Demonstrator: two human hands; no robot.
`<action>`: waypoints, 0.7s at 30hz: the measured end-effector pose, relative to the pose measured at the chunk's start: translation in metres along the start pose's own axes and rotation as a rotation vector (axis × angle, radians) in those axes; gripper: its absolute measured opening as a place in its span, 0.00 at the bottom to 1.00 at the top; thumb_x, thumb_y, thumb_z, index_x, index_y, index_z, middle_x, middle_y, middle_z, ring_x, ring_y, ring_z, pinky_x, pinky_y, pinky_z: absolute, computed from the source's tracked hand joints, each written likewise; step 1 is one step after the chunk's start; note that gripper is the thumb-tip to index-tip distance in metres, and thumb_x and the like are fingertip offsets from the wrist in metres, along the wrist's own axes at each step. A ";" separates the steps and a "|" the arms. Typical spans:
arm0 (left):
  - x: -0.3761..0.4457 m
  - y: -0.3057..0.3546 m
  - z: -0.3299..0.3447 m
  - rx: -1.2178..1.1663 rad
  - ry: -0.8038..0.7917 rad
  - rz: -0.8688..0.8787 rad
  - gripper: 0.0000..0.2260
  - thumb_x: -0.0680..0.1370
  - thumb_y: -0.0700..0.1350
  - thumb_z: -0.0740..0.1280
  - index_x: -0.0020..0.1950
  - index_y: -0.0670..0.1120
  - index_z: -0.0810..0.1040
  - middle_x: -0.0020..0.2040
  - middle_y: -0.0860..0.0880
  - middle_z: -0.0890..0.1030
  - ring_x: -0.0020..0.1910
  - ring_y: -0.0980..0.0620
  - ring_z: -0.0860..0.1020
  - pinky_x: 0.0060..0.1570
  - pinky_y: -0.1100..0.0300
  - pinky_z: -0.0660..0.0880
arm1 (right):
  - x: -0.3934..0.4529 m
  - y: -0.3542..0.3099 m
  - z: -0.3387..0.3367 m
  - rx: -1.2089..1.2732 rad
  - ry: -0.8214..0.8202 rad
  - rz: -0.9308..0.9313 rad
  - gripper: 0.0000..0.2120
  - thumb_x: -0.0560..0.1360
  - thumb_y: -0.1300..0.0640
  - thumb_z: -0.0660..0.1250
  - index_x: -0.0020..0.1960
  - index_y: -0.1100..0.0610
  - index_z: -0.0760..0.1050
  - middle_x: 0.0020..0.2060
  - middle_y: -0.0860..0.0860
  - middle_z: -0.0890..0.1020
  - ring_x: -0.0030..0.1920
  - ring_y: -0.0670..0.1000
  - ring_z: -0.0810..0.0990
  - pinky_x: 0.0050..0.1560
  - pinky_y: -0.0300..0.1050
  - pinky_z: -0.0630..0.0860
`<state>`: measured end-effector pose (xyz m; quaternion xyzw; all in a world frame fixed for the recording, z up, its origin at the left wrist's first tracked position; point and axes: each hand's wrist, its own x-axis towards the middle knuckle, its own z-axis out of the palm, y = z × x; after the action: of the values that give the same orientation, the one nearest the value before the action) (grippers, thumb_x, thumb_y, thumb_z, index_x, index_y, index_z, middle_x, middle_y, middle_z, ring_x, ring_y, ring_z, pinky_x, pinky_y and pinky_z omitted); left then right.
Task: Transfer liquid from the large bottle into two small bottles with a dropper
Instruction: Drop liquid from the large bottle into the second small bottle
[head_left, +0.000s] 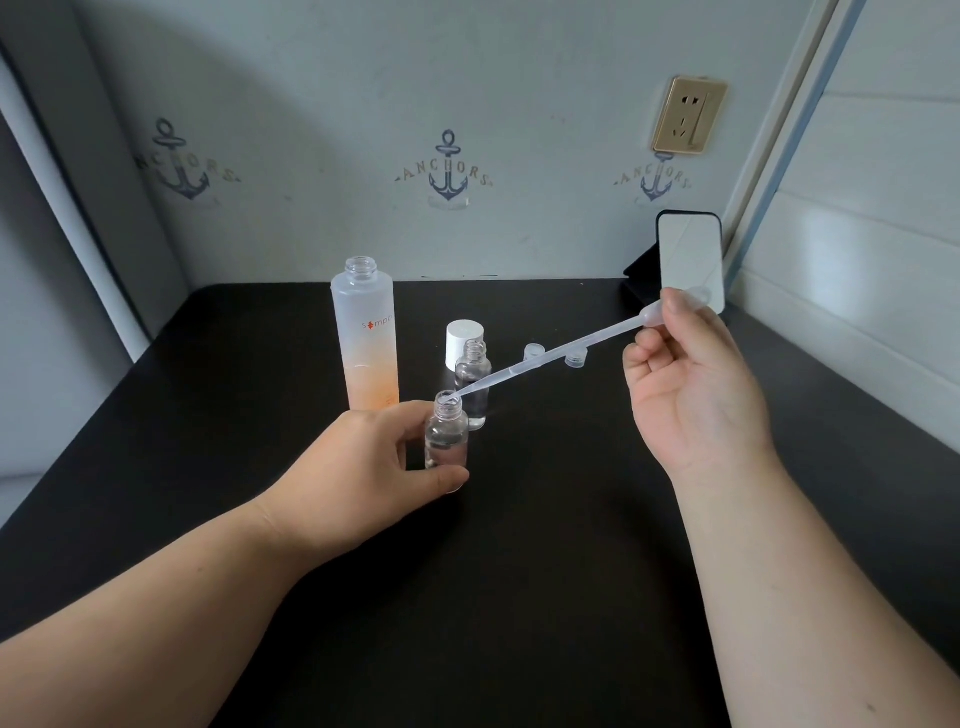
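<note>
The table (519, 571) has a matt black top, smooth, with only a faint sheen. The tall bottle (366, 332) looks like frosted plastic, milky above and shading to orange below, with a clear threaded neck. The two small bottles, one held (445, 441) and one standing behind it (474, 384), are clear and glossy, and whether glass or plastic cannot be told. The dropper (571, 348) is soft-looking translucent plastic. The white cap (464, 338) is smooth and matt; the two small caps (532, 353) (576, 357) are clear plastic. The wall socket (688, 115) has a shiny gold-coloured plate. The wall (519, 78) looks matt and papered.
</note>
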<state>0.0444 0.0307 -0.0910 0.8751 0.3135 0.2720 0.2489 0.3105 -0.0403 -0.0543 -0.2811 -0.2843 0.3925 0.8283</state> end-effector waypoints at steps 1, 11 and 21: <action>0.000 0.000 0.000 -0.003 -0.001 -0.006 0.09 0.73 0.56 0.75 0.45 0.56 0.78 0.37 0.64 0.79 0.34 0.61 0.76 0.33 0.74 0.69 | 0.000 0.000 0.001 0.000 0.003 0.000 0.13 0.78 0.61 0.69 0.37 0.52 0.82 0.36 0.49 0.82 0.35 0.45 0.77 0.40 0.37 0.74; 0.000 0.002 -0.001 -0.002 -0.007 0.004 0.08 0.73 0.55 0.75 0.45 0.56 0.78 0.39 0.65 0.80 0.36 0.63 0.77 0.35 0.76 0.69 | -0.001 -0.001 0.001 0.007 0.004 -0.007 0.10 0.77 0.62 0.70 0.39 0.53 0.82 0.36 0.50 0.81 0.35 0.45 0.76 0.39 0.36 0.73; 0.000 0.001 -0.001 0.001 -0.006 0.010 0.08 0.73 0.55 0.75 0.45 0.55 0.79 0.37 0.63 0.79 0.34 0.62 0.76 0.33 0.75 0.68 | -0.001 -0.002 0.001 -0.005 0.012 -0.022 0.09 0.77 0.64 0.70 0.40 0.54 0.83 0.36 0.50 0.81 0.35 0.45 0.77 0.40 0.35 0.73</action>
<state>0.0446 0.0303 -0.0893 0.8775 0.3087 0.2704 0.2481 0.3105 -0.0418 -0.0526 -0.2825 -0.2832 0.3811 0.8335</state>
